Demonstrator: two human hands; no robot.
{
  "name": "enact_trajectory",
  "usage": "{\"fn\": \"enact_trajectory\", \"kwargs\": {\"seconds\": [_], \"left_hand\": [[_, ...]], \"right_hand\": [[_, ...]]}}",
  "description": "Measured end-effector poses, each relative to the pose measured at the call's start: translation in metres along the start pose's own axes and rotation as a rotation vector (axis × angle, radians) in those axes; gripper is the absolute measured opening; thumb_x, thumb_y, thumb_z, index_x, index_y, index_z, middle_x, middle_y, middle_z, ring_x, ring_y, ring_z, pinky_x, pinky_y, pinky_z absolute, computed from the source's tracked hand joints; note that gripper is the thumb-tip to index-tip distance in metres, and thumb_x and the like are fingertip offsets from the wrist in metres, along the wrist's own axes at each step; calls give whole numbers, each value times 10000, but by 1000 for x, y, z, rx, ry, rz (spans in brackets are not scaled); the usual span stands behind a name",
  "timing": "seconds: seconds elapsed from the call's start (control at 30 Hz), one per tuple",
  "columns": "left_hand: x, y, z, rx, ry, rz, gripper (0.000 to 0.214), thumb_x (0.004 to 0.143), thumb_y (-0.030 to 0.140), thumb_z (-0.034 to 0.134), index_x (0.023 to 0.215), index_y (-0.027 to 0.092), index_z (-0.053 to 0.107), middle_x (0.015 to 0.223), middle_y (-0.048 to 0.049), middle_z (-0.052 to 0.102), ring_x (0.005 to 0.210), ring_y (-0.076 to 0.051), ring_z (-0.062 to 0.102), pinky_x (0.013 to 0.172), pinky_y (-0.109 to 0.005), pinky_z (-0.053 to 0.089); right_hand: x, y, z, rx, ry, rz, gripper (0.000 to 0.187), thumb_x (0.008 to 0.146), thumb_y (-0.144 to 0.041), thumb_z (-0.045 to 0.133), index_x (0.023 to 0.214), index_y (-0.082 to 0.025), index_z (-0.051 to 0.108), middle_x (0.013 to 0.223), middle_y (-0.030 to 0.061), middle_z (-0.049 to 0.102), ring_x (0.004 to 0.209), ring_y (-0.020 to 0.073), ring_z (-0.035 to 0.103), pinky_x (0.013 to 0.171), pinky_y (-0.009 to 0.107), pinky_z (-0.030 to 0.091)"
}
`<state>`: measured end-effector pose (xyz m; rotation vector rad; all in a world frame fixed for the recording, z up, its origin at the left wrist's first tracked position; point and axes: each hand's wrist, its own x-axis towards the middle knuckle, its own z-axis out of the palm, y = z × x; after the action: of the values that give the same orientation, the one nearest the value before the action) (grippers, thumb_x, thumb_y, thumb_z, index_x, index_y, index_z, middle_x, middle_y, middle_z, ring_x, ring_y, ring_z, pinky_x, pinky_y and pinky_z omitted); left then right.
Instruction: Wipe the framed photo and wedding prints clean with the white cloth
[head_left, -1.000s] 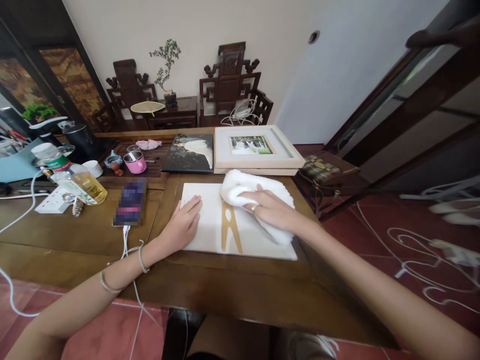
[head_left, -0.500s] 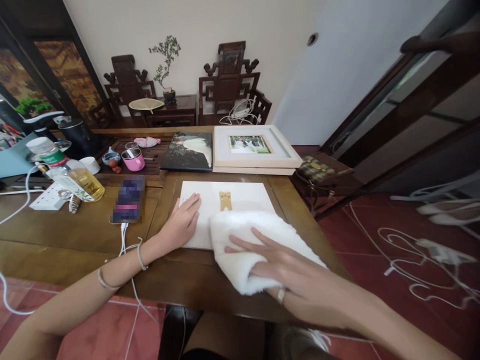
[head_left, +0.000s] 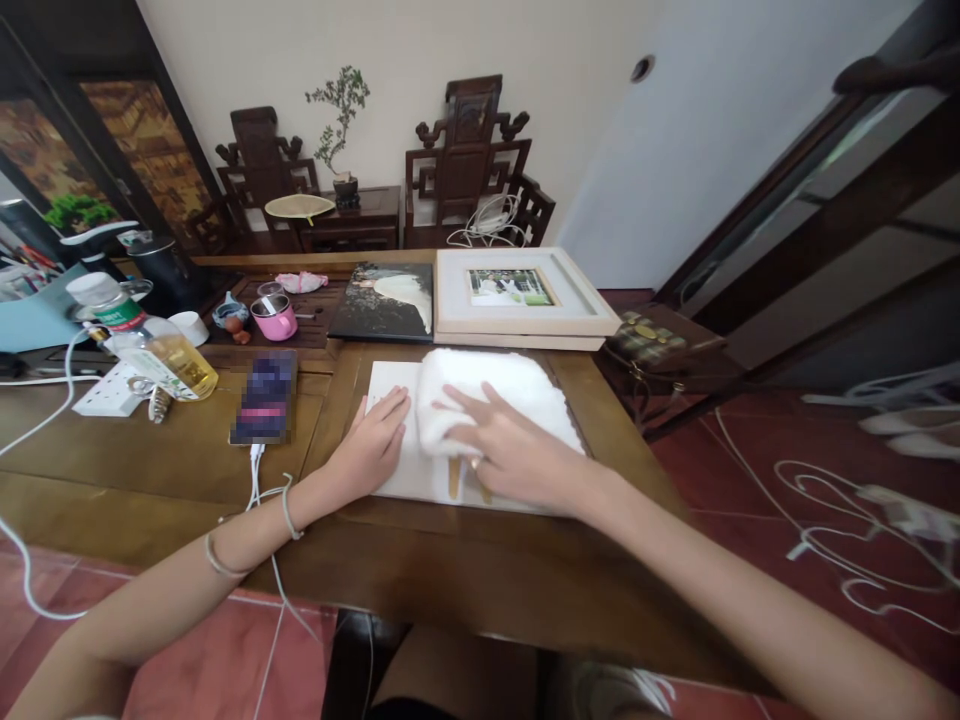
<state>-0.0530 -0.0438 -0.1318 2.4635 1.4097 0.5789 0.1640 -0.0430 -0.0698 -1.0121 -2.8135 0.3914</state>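
Note:
A white board with a tan wooden stand piece lies flat on the wooden table. My left hand rests flat on the board's left edge, fingers stretched out. My right hand presses a fluffy white towel onto the board's middle and far part, fingers spread over the cloth. The towel hides most of the board's right half.
Behind the board lie a framed photo and a dark photo print. To the left are a phone on a white cable, an oil bottle, a pink cup and a power strip. White cables trail on the red floor at right.
My right hand slid the towel from the board's far right toward the near edge, then back up to the board's middle. My left hand stayed put.

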Motion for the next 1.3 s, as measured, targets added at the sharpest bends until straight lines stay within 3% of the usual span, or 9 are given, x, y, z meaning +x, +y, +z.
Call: {"fn": "enact_trajectory", "kwargs": {"seconds": [0.17,0.27,0.4,0.57,0.7,0.8,1.07,1.17,1.3], "left_hand": [[0,-1,1,13,12,3,440,943,150,296,1366,118,412,1470,-162,387,1397,-256,302,1143,-565,211],[0,-2,1,19,15,10,445,935,136,299,1364,114,414,1468,-168,387,1397,-256,302,1141,-565,211],[0,-3,3,8,22,15,447,935,135,294,1366,127,416,1466,-163,393,1396,-255,305,1143,-563,209],[0,-2,2,-4,19,5,440,954,176,294,1378,126,403,1476,-160,377,1399,-262,298,1143,-569,202],[0,-1,0,-19,-2,-10,445,952,174,301,1386,140,394,1488,-149,360,1405,-259,283,1146,-571,192],[0,0,-1,-18,-3,-7,442,948,160,298,1377,158,406,1484,-139,370,1403,-256,291,1150,-563,192],[-1,-3,1,0,5,18,470,904,103,309,1361,131,413,1475,-159,379,1401,-256,293,1144,-566,204],[-1,-4,2,9,11,21,472,905,107,309,1367,127,405,1472,-164,382,1401,-253,295,1141,-568,210],[-1,-1,2,18,12,4,442,945,160,295,1371,126,407,1475,-157,381,1398,-247,302,1148,-556,201]], "right_hand": [[-41,-46,-7,178,-153,-74,462,614,-16,450,978,-173,688,1431,148,453,1408,272,215,1135,580,98],[-51,-54,-14,226,-197,-110,468,603,-22,457,971,-199,685,1418,104,481,1397,247,256,1151,527,140],[-38,-36,-15,153,-142,-69,415,643,-34,456,937,-214,687,1369,74,540,1359,244,347,1144,501,204],[5,7,-6,-55,27,30,385,747,-83,453,1067,-144,658,1405,180,476,1342,279,373,1124,519,220],[29,17,1,-140,53,68,361,779,-106,460,1085,-109,652,1380,212,493,1364,323,319,1087,577,241],[22,3,8,-155,22,17,386,727,-83,493,1073,-112,661,1418,198,453,1388,349,246,1087,617,193],[-41,-48,12,63,-98,-180,358,677,-130,525,989,-175,694,1440,138,443,1404,306,217,1133,581,97],[-45,-44,6,94,-91,-160,376,654,-100,502,968,-194,688,1408,109,494,1387,255,283,1146,521,151],[-28,-22,-1,4,-30,-38,378,682,-66,469,985,-162,673,1384,163,508,1357,261,347,1129,519,206]]}}
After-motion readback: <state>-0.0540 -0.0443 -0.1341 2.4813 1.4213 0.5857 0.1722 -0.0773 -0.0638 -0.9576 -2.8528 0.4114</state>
